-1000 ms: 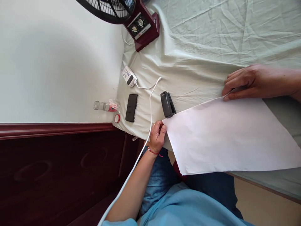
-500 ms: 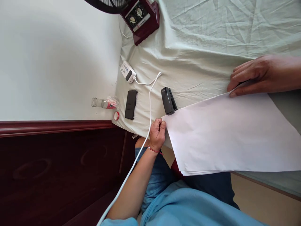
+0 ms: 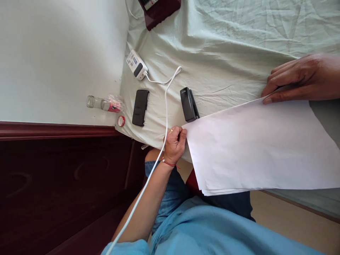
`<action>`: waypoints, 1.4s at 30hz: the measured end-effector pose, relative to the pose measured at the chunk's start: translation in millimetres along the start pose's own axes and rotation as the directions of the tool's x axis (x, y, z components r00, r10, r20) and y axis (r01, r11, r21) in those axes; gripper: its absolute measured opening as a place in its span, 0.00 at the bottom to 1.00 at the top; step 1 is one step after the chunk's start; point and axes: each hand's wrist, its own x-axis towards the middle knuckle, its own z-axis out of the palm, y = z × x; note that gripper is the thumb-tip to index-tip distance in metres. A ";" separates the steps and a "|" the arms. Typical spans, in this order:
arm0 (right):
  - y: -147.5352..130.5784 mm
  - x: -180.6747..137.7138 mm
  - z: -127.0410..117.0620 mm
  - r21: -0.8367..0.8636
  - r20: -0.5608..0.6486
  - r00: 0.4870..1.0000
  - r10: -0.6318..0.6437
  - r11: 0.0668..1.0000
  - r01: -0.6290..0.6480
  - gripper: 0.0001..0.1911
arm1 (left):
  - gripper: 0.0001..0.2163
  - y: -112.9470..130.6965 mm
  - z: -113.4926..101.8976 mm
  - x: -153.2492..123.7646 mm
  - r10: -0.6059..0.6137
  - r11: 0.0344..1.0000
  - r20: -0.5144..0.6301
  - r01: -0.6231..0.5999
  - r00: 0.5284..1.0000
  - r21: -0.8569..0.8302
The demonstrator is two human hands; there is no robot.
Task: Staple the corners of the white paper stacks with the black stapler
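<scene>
A stack of large white paper sheets (image 3: 260, 148) spreads across the right half of the head view, its lower edges slightly fanned. My left hand (image 3: 175, 143) is closed on the near left corner of the stack, thumb on top. On the far edge, my right hand (image 3: 300, 79) pinches the paper between thumb and fingers. A black stapler (image 3: 189, 105) lies on the cloth just beyond the stack's left corner, close to my left hand; its lower end sits right by the paper's edge.
A pale green cloth (image 3: 225, 53) covers the table. Left of the stapler lie a black phone (image 3: 140, 107), a white power bank (image 3: 137, 64) with a white cable (image 3: 166, 106), a glass bottle (image 3: 102, 103) and a red-rimmed cap (image 3: 121, 121). A dark red appliance base (image 3: 162, 14) stands at the back.
The view has shifted, so the things on the table sit higher and mostly farther left. Both hands keep hold of the paper stack, which looks much the same.
</scene>
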 end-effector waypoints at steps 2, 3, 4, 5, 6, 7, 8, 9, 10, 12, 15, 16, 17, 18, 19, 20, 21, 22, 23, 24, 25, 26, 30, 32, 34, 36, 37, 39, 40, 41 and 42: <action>2.5 -0.2 0.5 -0.003 -0.006 1.000 0.000 1.000 0.000 0.41 | 0.24 0.6 0.2 0.4 -0.006 1.000 0.004 0.006 1.000 0.017; 4.0 -0.5 1.1 0.000 -0.015 1.000 0.005 1.000 -0.005 0.41 | 0.24 1.0 0.1 0.4 -0.010 1.000 0.007 0.010 1.000 0.028; 5.7 -0.8 1.6 0.004 -0.023 1.000 0.011 1.000 -0.011 0.40 | 0.24 1.4 -0.2 0.2 -0.014 0.999 0.009 0.014 1.000 0.039; 7.3 -1.2 2.2 0.007 -0.030 0.999 0.014 1.000 -0.013 0.40 | 0.23 1.8 -0.5 0.0 -0.017 0.999 0.010 0.016 1.000 0.049; 8.8 -1.7 2.7 0.009 -0.032 0.999 0.012 1.000 -0.011 0.40 | 0.22 2.2 -0.8 -0.3 -0.018 0.998 0.009 0.017 1.000 0.054; 10.1 -2.1 3.1 0.011 -0.037 0.999 0.008 1.000 -0.007 0.40 | 0.21 2.6 -1.0 -0.6 -0.019 0.998 0.005 0.018 1.000 0.054; 11.1 -2.4 3.4 0.011 -0.041 0.999 0.006 1.000 -0.005 0.40 | 0.19 3.0 -1.2 -1.0 -0.020 0.998 0.002 0.020 1.000 0.051; 11.6 -2.6 3.7 0.012 -0.047 0.999 0.008 1.000 -0.007 0.39 | 0.17 3.3 -1.3 -1.4 -0.022 0.999 -0.001 0.022 1.000 0.046; 11.7 -2.7 3.8 0.017 -0.049 0.999 0.012 1.000 -0.012 0.39 | 0.15 3.6 -1.4 -1.7 -0.028 0.999 -0.002 0.028 1.000 0.039; 10.6 -2.5 3.7 0.027 -0.044 0.999 0.020 0.999 -0.019 0.38 | 0.12 3.8 -1.3 -2.5 -0.040 0.999 0.003 0.040 0.999 0.022; 7.6 -1.4 2.5 0.032 -0.028 1.000 0.006 0.999 -0.005 0.39 | 0.10 2.7 -1.3 -3.8 -0.041 0.999 0.006 0.041 0.999 0.008; 6.9 -1.1 1.9 0.029 -0.025 1.000 0.001 1.000 0.000 0.40 | 0.09 2.1 -1.3 -4.2 -0.037 0.999 0.005 0.037 0.999 0.005; 6.5 -0.8 1.3 0.026 -0.024 1.000 -0.001 1.000 0.002 0.40 | 0.08 1.3 -1.2 -4.7 -0.033 0.999 0.003 0.033 0.999 0.003; 6.3 -0.6 0.7 0.020 -0.022 1.000 -0.002 1.000 0.003 0.41 | 0.08 0.7 -1.2 -5.1 -0.029 1.000 0.005 0.029 1.000 0.002; 6.4 -0.6 0.2 0.014 -0.024 1.000 -0.002 1.000 0.003 0.41 | 0.07 0.1 -1.0 -5.5 -0.025 1.000 0.010 0.025 1.000 0.004; 6.5 -0.6 -0.1 0.007 -0.028 1.000 -0.002 1.000 0.002 0.40 | 0.07 -0.2 -0.7 -5.7 -0.019 1.000 0.016 0.018 1.000 0.010; 6.6 -0.8 -0.4 0.001 -0.028 1.000 -0.005 1.000 0.005 0.40 | 0.07 -0.3 -0.3 -6.0 -0.009 1.000 0.021 0.008 1.000 0.025; 6.4 -1.0 -0.6 -0.003 -0.029 1.000 -0.009 1.000 0.009 0.40 | 0.07 -0.2 0.4 -6.2 0.008 0.999 0.021 -0.009 1.000 0.051; 5.9 -1.3 -0.7 -0.005 -0.032 0.999 -0.012 1.000 0.012 0.40 | 0.07 0.1 1.2 -6.5 0.036 0.996 0.015 -0.037 0.999 0.086; 5.1 -1.6 -0.7 -0.005 -0.035 0.999 -0.013 1.000 0.013 0.40 | 0.09 0.6 2.4 -7.2 0.076 0.989 0.004 -0.075 0.997 0.130; 4.3 -1.8 -0.7 -0.005 -0.037 0.999 -0.015 1.000 0.015 0.40 | 0.11 1.2 3.7 -8.7 0.125 0.976 -0.011 -0.120 0.992 0.181; 3.4 -1.9 -0.6 -0.004 -0.036 0.999 -0.017 1.000 0.017 0.40 | 0.13 1.8 5.4 -11.3 0.175 0.958 -0.024 -0.164 0.984 0.235; 1.4 -1.3 -0.4 -0.013 -0.041 0.999 -0.028 1.000 0.027 0.40 | 0.23 5.0 14.8 -42.3 0.300 0.889 -0.039 -0.265 0.953 0.374; -0.3 -0.8 -0.9 -0.017 -0.041 0.999 -0.030 0.999 0.029 0.41 | 0.31 6.8 18.5 -73.3 0.355 0.863 -0.026 -0.317 0.935 0.393; -3.8 -0.7 -1.8 -0.018 -0.038 0.999 -0.028 0.999 0.028 0.41 | 0.36 8.4 16.3 -110.4 0.401 0.834 0.022 -0.376 0.916 0.404; -8.5 -1.0 -3.0 -0.011 -0.034 0.999 -0.017 1.000 0.016 0.42 | 0.33 8.6 2.3 -145.2 0.401 0.824 0.126 -0.417 0.908 0.384; -10.7 -1.2 -3.6 -0.006 -0.035 0.999 -0.010 1.000 0.009 0.42 | 0.29 8.2 -10.4 -158.6 0.379 0.829 0.197 -0.427 0.904 0.362; -14.0 -1.6 -4.6 0.002 -0.037 0.999 0.002 1.000 -0.002 0.43 | 0.18 7.1 -47.0 -172.6 0.348 0.864 0.210 -0.400 0.914 0.307; -14.6 -1.8 -4.9 0.003 -0.040 0.999 0.007 1.000 -0.006 0.43 | 0.13 7.2 -69.5 -172.4 0.274 0.893 0.132 -0.303 0.953 0.333; -14.5 -2.0 -5.2 0.001 -0.044 0.999 0.010 1.000 -0.010 0.43 | 0.12 8.5 -93.3 -167.3 0.149 0.913 -0.001 -0.137 0.989 0.385; -13.7 -2.2 -5.4 -0.003 -0.047 0.999 0.015 1.000 -0.015 0.43 | 0.15 11.2 -117.0 -158.0 0.049 0.923 -0.141 0.010 0.989 0.384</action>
